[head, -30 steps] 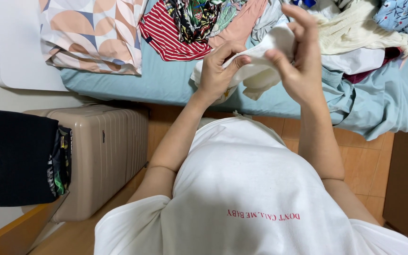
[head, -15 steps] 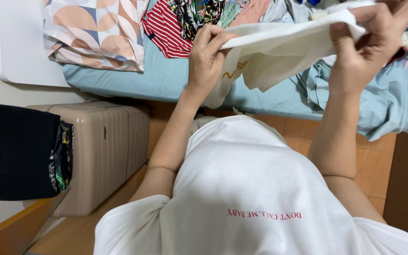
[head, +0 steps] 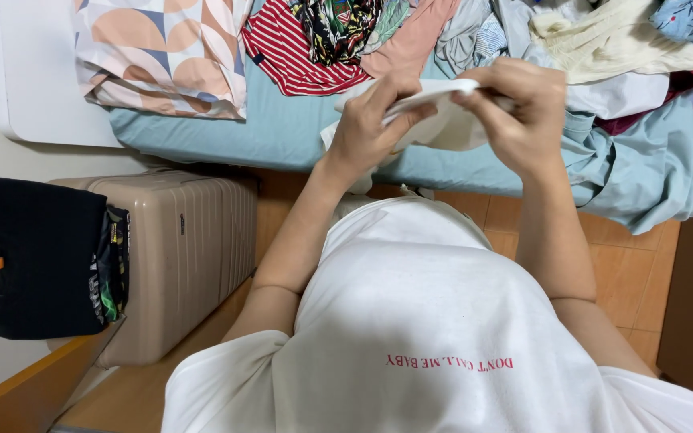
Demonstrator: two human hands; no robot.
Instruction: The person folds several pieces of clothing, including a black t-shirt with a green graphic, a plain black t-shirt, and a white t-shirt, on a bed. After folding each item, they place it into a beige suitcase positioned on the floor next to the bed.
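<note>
White cloth garment (head: 443,120) is bunched small between both hands now, not stretched wide like half a second ago, so it's getting folded. Left hand (head: 370,128) and right hand (head: 515,112) pinch it close together, clothes pile (head: 603,40) at 1 o'clock.

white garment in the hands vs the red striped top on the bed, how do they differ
The white garment is plain and off-white; the red striped top carries red and white stripes. The white garment is held up above the bed edge in the grip of both the left hand and right hand, bunched into a fold; the red striped top lies loose on the blue sheet, untouched, partly under other clothes. Both are soft cloth.
</note>
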